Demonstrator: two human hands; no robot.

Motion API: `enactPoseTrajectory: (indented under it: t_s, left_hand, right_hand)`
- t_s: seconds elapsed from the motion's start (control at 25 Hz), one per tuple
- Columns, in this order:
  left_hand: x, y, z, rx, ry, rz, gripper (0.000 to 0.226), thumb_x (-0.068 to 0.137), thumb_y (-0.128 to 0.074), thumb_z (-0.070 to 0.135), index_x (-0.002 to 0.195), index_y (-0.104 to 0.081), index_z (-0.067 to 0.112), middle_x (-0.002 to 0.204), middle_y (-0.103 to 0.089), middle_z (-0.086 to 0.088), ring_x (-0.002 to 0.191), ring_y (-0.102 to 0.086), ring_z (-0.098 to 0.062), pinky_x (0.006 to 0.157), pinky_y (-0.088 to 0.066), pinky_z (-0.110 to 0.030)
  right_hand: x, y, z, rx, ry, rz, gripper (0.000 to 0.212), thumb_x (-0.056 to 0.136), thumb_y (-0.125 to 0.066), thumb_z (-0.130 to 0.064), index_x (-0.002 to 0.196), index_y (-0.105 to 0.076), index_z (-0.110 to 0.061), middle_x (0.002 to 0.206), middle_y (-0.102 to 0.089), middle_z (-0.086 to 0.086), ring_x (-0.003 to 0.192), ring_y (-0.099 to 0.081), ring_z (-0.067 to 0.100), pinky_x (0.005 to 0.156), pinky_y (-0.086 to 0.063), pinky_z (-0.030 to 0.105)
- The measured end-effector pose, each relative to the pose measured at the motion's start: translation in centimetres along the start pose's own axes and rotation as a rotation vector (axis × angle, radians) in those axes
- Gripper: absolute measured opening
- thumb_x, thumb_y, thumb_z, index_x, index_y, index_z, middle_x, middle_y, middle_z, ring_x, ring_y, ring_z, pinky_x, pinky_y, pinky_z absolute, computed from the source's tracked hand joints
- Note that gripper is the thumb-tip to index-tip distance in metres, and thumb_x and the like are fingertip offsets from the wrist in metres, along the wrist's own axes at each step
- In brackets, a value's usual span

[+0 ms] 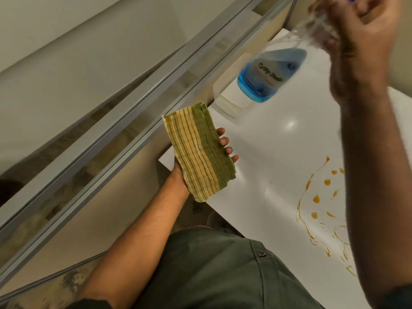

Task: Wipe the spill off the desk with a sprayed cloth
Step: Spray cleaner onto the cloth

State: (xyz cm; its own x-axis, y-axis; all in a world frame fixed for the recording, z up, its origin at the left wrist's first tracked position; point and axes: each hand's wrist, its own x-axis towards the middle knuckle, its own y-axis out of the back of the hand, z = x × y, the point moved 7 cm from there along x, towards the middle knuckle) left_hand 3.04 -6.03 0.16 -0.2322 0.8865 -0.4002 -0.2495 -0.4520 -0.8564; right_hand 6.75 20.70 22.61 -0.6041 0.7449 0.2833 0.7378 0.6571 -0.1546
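Observation:
My left hand (224, 142) holds a folded green and yellow striped cloth (197, 150) flat on its palm, just above the left edge of the white desk (263, 166). Only the fingertips show past the cloth. My right hand (361, 34) is raised at the top right, gripping the neck of a clear spray bottle with blue liquid (267, 74), which is blurred and tilted with its base toward the cloth. An orange-brown spill (321, 208) of drops and streaks lies on the desk at the right, partly hidden by my right forearm.
A clear plastic container (229, 101) stands on the desk under the bottle, by the desk's far left corner. A glass partition with grey metal frames (124, 121) runs along the desk's left side. My green-clad lap (223, 275) is at the bottom.

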Motion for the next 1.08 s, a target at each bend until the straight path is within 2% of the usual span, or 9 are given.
enactPoseTrajectory:
  t_s: [0.04, 0.12, 0.24, 0.4, 0.52, 0.6, 0.8, 0.88, 1.08]
  left_hand:
    - [0.3, -0.1, -0.2, -0.007, 0.012, -0.001, 0.073, 0.102, -0.021, 0.072, 0.123, -0.061, 0.015, 0.106, -0.063, -0.006, 0.101, -0.058, -0.028, 0.100, -0.042, -0.049]
    - [0.7, -0.5, -0.8, -0.024, 0.024, -0.025, 0.073, 0.102, -0.023, 0.071, 0.126, -0.061, 0.014, 0.108, -0.063, -0.007, 0.103, -0.057, -0.028, 0.102, -0.041, -0.050]
    - [1.2, -0.8, -1.3, -0.015, 0.026, -0.066, 0.077, 0.101, -0.021, 0.075, 0.132, -0.057, 0.014, 0.113, -0.062, -0.008, 0.108, -0.058, -0.028, 0.111, -0.038, -0.051]
    - [1.7, -1.8, -2.6, 0.016, 0.049, -0.080, 0.081, 0.100, -0.022, 0.077, 0.135, -0.056, 0.012, 0.118, -0.060, -0.010, 0.113, -0.056, -0.030, 0.121, -0.028, -0.056]
    - [1.6, -2.0, -3.8, 0.063, 0.101, -0.086, 0.080, 0.102, -0.030, 0.072, 0.129, -0.070, 0.008, 0.126, -0.070, -0.019, 0.119, -0.067, -0.036, 0.110, -0.050, -0.059]
    - [1.8, -0.9, -4.5, 0.120, 0.103, 0.015, 0.078, 0.099, -0.033, 0.072, 0.134, -0.068, 0.011, 0.135, -0.068, -0.016, 0.127, -0.065, -0.033, 0.115, -0.045, -0.062]
    - [1.6, -4.4, -6.9, 0.014, 0.155, -0.263, 0.091, 0.105, -0.007, 0.068, 0.158, -0.033, -0.001, 0.160, -0.040, -0.029, 0.151, -0.037, -0.042, 0.129, -0.018, -0.062]
    - [2.1, -4.8, -7.6, 0.003, 0.131, -0.404, 0.090, 0.104, -0.005, 0.072, 0.161, -0.024, 0.006, 0.160, -0.040, -0.025, 0.151, -0.036, -0.039, 0.125, -0.026, -0.058]
    - [2.7, -3.4, -7.5, 0.092, 0.162, -0.293, 0.079, 0.102, -0.037, 0.070, 0.154, -0.043, 0.011, 0.146, -0.056, -0.019, 0.139, -0.052, -0.036, 0.119, -0.038, -0.057]
  right_hand:
    - [-1.0, 1.2, -1.3, 0.076, -0.022, 0.017, 0.063, 0.083, -0.087, -0.027, 0.122, -0.048, 0.002, 0.094, -0.068, 0.020, 0.086, -0.069, 0.024, 0.085, -0.058, 0.041]
    - [-3.8, 3.0, -3.1, 0.167, -0.091, 0.039, 0.054, 0.081, -0.087, -0.034, 0.109, -0.050, -0.007, 0.080, -0.059, 0.006, 0.071, -0.061, 0.016, 0.073, -0.055, 0.034]
    - [-9.8, 3.9, -3.1, -0.025, -0.162, 0.002, 0.011, 0.095, -0.063, -0.027, 0.104, -0.063, -0.021, 0.080, -0.061, -0.009, 0.065, -0.058, 0.010, 0.063, -0.053, 0.028]
    - [-18.7, 1.2, -0.8, -0.358, -0.208, -0.234, 0.021, 0.094, -0.066, -0.040, 0.115, -0.065, -0.044, 0.101, -0.070, -0.018, 0.072, -0.068, 0.006, 0.062, -0.056, 0.016]
    - [-22.8, -1.1, 1.4, -0.491, -0.281, -0.352, 0.015, 0.093, -0.067, -0.055, 0.104, -0.058, -0.058, 0.093, -0.068, -0.028, 0.078, -0.071, 0.002, 0.064, -0.054, 0.009]
    - [-23.9, -1.9, 2.3, -0.519, -0.314, -0.362, 0.012, 0.088, -0.059, -0.068, 0.097, -0.053, -0.069, 0.088, -0.067, -0.032, 0.080, -0.070, 0.001, 0.065, -0.055, 0.010]
    - [-24.4, -2.6, 3.3, -0.606, -0.292, -0.317, 0.021, 0.087, -0.052, -0.073, 0.082, -0.053, -0.052, 0.068, -0.062, -0.017, 0.072, -0.069, 0.006, 0.064, -0.059, 0.026]
    - [-24.2, -2.5, 3.5, -0.618, -0.287, -0.289, 0.026, 0.091, -0.054, -0.068, 0.076, -0.051, -0.046, 0.062, -0.061, -0.016, 0.071, -0.068, 0.005, 0.063, -0.059, 0.029]
    - [-24.1, -2.0, 4.1, -0.618, -0.333, -0.260, 0.035, 0.085, -0.052, -0.075, 0.081, -0.054, -0.041, 0.066, -0.065, -0.013, 0.067, -0.069, 0.007, 0.064, -0.058, 0.026]
